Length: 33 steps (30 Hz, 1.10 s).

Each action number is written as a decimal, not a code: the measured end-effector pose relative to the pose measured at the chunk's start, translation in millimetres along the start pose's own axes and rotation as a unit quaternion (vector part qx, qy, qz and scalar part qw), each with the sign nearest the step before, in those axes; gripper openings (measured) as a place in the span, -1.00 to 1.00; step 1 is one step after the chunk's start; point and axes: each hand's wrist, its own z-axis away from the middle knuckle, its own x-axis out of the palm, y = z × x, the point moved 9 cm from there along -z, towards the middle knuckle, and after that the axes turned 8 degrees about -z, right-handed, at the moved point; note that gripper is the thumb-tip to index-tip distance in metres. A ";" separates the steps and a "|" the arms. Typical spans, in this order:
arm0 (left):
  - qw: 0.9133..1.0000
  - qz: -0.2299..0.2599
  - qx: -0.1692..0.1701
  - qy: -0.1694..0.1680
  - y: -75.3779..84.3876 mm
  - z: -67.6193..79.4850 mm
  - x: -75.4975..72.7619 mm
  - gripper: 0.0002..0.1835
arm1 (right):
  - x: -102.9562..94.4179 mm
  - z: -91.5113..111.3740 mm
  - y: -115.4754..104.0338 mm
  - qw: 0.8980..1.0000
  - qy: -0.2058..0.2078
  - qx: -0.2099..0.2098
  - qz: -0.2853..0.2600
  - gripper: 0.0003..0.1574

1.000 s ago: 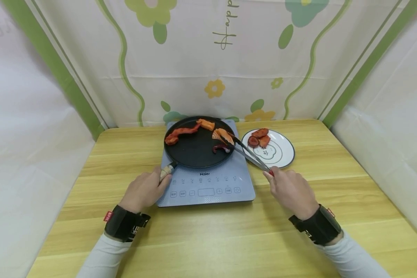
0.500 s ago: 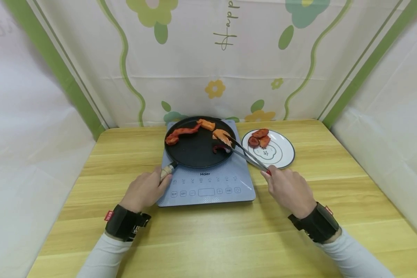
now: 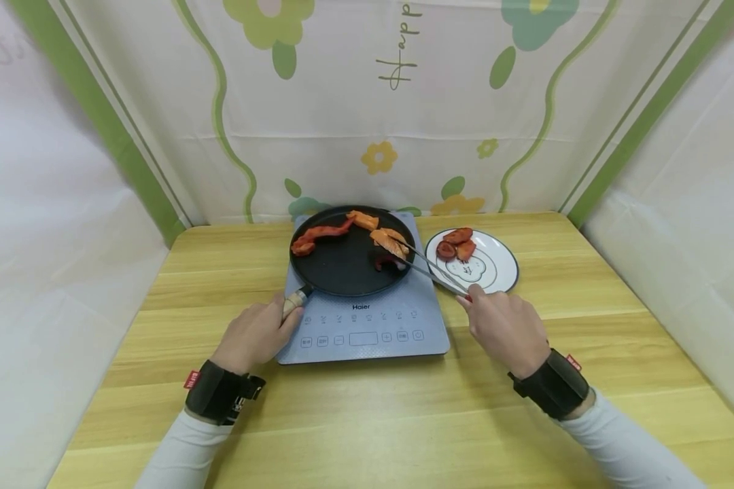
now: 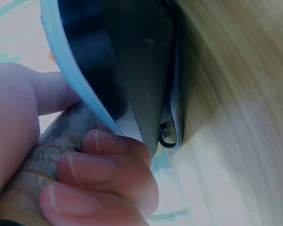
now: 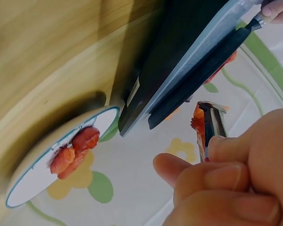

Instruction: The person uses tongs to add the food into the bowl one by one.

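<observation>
My left hand (image 3: 253, 336) grips the wooden handle (image 4: 61, 136) of a black frying pan (image 3: 342, 268), its fingers curled round it. In my right hand (image 3: 508, 329) are metal tongs (image 3: 431, 275) with dark tips, reaching over the pan's right side. Between the tips is an orange salmon-like piece (image 3: 387, 239); in the right wrist view it shows above the pan. A red strip of meat (image 3: 324, 232) and another orange piece (image 3: 363, 219) lie in the pan. Partly under the tongs is a small dark red, pale-ended piece (image 3: 387, 262), probably octopus.
Under the pan is a grey-blue induction cooker (image 3: 363, 329) with a touch panel. A white blue-rimmed plate (image 3: 501, 272) at its right holds several reddish food pieces (image 3: 459, 242). The wooden table (image 3: 367, 421) is bounded by printed cloth walls (image 3: 318, 149).
The right hand and tongs have shifted slightly left. The orange piece between the tips has tilted and moved a little left over the pan. The left hand and pan stay in place.
</observation>
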 end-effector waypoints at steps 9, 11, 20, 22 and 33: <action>1.000 0.004 -0.001 0.001 0.4 0.7 0.5 -0.46 | -0.4 -3.1 1.2 0.999 -0.016 0.003 0.030 -0.74; 1.000 0.005 -0.002 0.000 0.3 0.8 0.5 -0.46 | -0.9 -3.5 0.9 0.999 -0.017 0.002 0.035 -0.75; 1.000 0.000 -0.001 0.000 0.1 0.3 0.1 -0.45 | -4.5 -8.3 -4.9 0.999 -0.012 -0.012 0.041 -0.67; 1.000 -0.001 -0.003 0.002 0.1 0.0 -0.5 -0.47 | -4.9 -9.8 -6.6 0.999 -0.009 -0.020 0.044 -0.66; 1.000 -0.003 -0.004 0.005 0.1 -0.9 -1.2 -0.45 | -6.3 -15.3 -8.5 0.999 -0.008 -0.020 0.048 -0.65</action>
